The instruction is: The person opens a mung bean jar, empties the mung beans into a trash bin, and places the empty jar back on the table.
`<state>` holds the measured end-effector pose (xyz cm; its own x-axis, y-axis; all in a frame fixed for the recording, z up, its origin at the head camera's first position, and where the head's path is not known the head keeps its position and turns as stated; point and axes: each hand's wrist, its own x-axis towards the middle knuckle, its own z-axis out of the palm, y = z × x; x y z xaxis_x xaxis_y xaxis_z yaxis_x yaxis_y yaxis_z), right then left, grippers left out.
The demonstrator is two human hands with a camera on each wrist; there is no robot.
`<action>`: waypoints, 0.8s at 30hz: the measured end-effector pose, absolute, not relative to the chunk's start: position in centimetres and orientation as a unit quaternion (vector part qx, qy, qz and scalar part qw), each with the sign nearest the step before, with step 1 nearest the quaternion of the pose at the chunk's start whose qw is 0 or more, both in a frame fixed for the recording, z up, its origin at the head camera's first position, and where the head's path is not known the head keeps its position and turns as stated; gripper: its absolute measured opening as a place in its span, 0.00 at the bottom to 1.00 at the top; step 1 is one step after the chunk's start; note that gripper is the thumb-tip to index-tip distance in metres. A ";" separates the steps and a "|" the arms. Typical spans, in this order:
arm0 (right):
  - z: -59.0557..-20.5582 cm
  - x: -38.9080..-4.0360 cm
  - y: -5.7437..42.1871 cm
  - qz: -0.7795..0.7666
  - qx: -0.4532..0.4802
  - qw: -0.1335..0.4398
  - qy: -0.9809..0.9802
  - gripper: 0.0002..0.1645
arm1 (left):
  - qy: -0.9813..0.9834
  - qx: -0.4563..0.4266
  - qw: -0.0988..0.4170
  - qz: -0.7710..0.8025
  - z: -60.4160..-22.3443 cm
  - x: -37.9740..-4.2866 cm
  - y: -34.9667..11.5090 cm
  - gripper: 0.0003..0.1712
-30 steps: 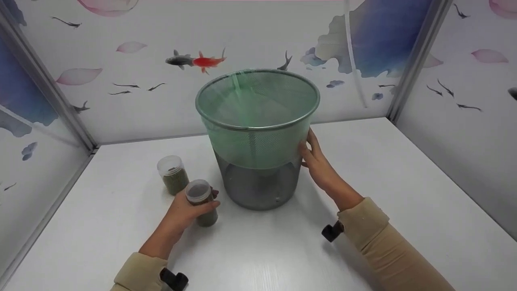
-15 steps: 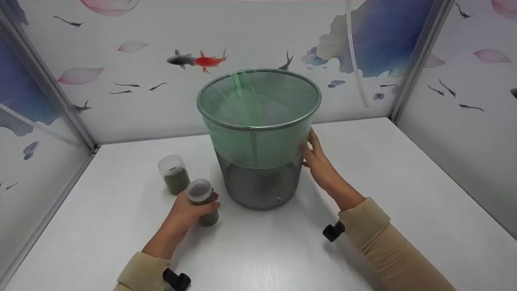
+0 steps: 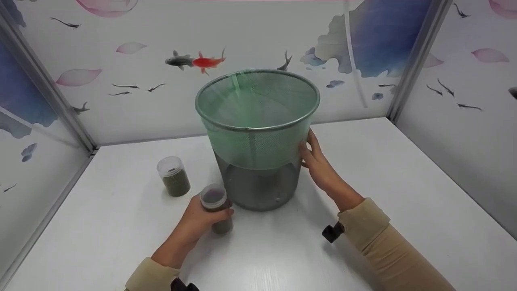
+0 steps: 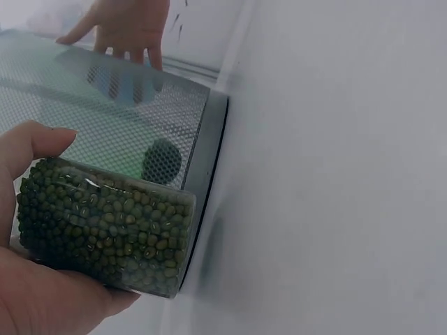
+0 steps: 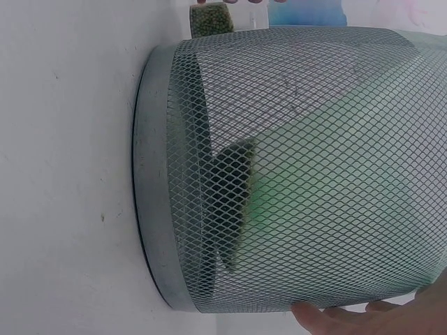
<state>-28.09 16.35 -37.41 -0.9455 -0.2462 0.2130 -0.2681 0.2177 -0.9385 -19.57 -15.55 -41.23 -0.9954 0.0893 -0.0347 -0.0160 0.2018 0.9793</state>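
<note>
Head view: bin steadied, one jar in hand, nothing tipped in yet.
Worktop (image 3: 404, 194) carries a mesh bin (image 3: 258, 137) with a green liner (image 3: 258, 121); as far as the mesh shows, the bin looks bare inside. Right hand (image 3: 317, 161) lies against the bin's side, fingers nearly straight, bracing it and gripping nothing. Left hand (image 3: 198, 220) is wrapped round a jar (image 3: 217, 208) of green beans, upright just in front of the bin's base, seemingly full. Second jar (image 3: 173, 176) stands untouched, left of the bin. Judging by this, both jars are left to handle.
</note>
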 end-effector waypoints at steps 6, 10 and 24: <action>-37.4 -28.1 16.2 0.599 0.162 0.013 -0.784 0.64 | 0.774 0.052 0.073 0.627 -41.1 -18.7 -13.5 0.36; -37.4 -28.1 16.2 0.600 0.160 0.012 -0.783 0.64 | 0.765 0.084 0.086 0.633 -41.3 -18.3 -12.0 0.32; -37.5 -28.1 16.4 0.603 0.162 0.007 -0.781 0.55 | 0.764 0.138 0.102 0.622 -42.3 -18.1 -8.7 0.31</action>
